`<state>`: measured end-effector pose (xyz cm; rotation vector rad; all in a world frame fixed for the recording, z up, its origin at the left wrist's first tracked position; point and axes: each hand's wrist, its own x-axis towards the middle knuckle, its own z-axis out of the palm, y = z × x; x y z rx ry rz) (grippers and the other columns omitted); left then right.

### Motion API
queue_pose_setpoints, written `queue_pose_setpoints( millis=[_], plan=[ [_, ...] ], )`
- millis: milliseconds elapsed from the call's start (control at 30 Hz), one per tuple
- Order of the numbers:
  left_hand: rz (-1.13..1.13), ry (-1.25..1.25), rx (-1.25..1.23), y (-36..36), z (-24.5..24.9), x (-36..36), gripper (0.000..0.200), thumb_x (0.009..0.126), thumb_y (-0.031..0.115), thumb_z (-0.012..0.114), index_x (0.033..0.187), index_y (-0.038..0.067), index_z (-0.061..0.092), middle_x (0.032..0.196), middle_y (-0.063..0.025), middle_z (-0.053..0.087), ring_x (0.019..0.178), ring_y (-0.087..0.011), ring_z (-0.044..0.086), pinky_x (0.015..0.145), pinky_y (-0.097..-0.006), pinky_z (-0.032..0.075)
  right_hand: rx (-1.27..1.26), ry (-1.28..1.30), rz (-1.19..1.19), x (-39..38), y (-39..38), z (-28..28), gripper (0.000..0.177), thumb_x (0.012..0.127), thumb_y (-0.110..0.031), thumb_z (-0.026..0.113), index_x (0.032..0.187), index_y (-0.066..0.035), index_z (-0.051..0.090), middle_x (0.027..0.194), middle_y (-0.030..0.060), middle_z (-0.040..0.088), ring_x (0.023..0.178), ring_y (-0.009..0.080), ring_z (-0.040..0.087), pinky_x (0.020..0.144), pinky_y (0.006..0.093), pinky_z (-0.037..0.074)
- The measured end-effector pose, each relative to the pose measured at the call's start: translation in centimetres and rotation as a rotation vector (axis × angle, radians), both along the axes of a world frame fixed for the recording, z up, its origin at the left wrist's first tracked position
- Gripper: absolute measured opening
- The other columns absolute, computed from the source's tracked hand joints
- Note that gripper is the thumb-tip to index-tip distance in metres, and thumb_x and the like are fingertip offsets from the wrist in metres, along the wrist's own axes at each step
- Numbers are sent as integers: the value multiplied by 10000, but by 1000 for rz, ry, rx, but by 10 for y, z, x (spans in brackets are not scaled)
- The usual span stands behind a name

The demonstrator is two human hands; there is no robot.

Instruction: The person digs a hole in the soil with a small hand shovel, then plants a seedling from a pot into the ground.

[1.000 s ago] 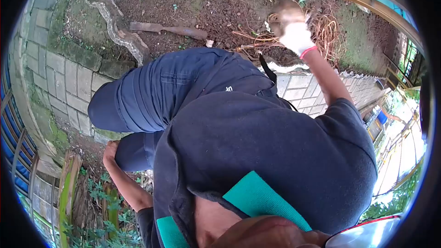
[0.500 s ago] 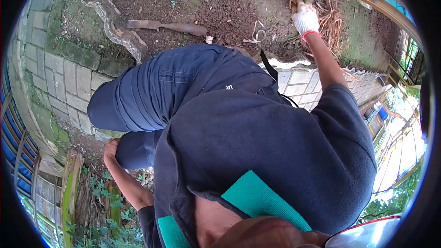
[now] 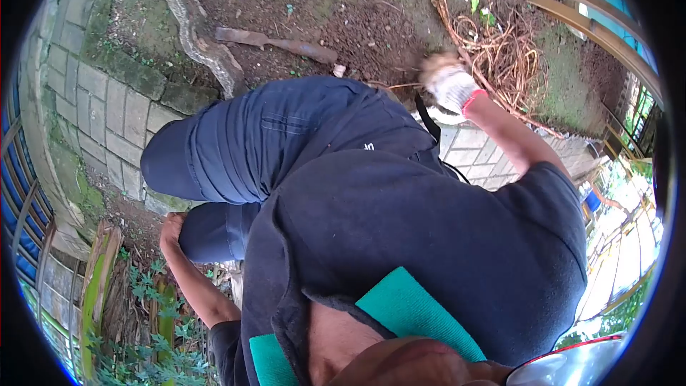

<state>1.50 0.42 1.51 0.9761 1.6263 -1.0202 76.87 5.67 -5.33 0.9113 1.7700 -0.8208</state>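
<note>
My right hand (image 3: 443, 82), in a white knit glove with a red cuff, is low over the soil beside the pile of brown roots (image 3: 504, 57). Motion smears its fingers, so what they hold, if anything, does not show. A few green leaves (image 3: 486, 17) lie at the far side of the pile. My bare left hand (image 3: 171, 230) rests against my knee, its fingers mostly hidden. On the soil ahead lies a rusty flat-bladed tool with a thick handle (image 3: 275, 44). A small pale piece (image 3: 339, 70) sits near the handle's end.
Loose dark soil (image 3: 371, 39) is heaped beyond my knees. A jagged concrete edging (image 3: 196, 36) separates the bed from grey paving blocks (image 3: 107, 96). Curved rails (image 3: 572, 3) stand at the far right. Leafy plants (image 3: 153, 300) grow at the lower left.
My right hand has moved left and nearer to me, leaving the roots and green leaf it held on the pile. The pale looped strip on the soil no longer shows. My left hand stays put.
</note>
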Motion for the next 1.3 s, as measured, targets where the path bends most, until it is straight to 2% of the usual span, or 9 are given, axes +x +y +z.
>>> queue_pose_setpoints(
  millis=[167,300,400,500,633,833,1067,1133,1300],
  plan=[
    [75,58,60,7,-1,19,359,810,289,588,946,-21,708,1034,-249,674,954,-308,665,831,-398,494,433,-190,-89,7,99,71,376,785,-176,645,1159,-137,634,1099,132,646,1016,324,623,851,484,492],
    [37,-18,134,15,6,31,319,847,294,600,1008,51,731,1006,-232,685,922,-325,669,828,-368,517,1121,490,-349,-14,181,19,244,815,-216,629,1007,-65,645,1051,141,635,1032,331,605,894,419,488],
    [280,-26,104,6,7,25,280,862,255,595,1038,92,738,1042,-221,680,928,-343,658,857,-374,518,1117,306,-446,-39,219,-29,462,854,-268,606,1270,-74,552,1337,230,520,1149,393,556,1001,447,449],
    [-175,-225,300,-33,0,-16,260,867,229,595,1038,96,740,901,-166,701,791,-304,655,767,-357,524,917,208,-400,-59,191,-43,583,870,-293,565,1364,-10,442,1373,286,460,1227,423,488,1029,475,422],
    [389,88,378,-20,16,29,235,835,202,616,949,23,719,705,-145,680,634,-260,643,647,-342,507,131,-37,-253,-106,184,68,371,723,-238,601,1018,-41,712,1099,198,681,1028,315,668,889,397,532],
    [449,157,815,4,-2,30,256,832,224,624,915,-5,704,651,-108,665,586,-191,627,602,-324,479,1229,376,-472,-116,206,-4,448,830,-246,620,1246,-91,562,1267,214,541,1084,415,571,929,484,481],
    [467,73,850,12,-16,32,308,843,274,626,965,4,710,706,-105,692,693,-194,675,674,-331,503,969,338,-230,-92,237,-35,515,825,-256,624,1291,-58,532,1325,198,513,1106,413,575,904,527,493],
    [406,124,851,13,-10,35,288,844,251,630,971,4,708,730,-125,696,700,-225,678,694,-354,509,227,-119,-133,-105,243,30,369,836,-251,598,1132,-37,652,1129,178,638,948,388,647,832,500,532],
    [174,247,1073,25,-20,44,200,843,152,649,970,5,698,866,-189,688,799,-327,672,765,-414,518,714,236,-209,-124,171,36,274,831,-282,589,882,-22,660,960,198,642,879,348,654,776,429,542]
  ],
)
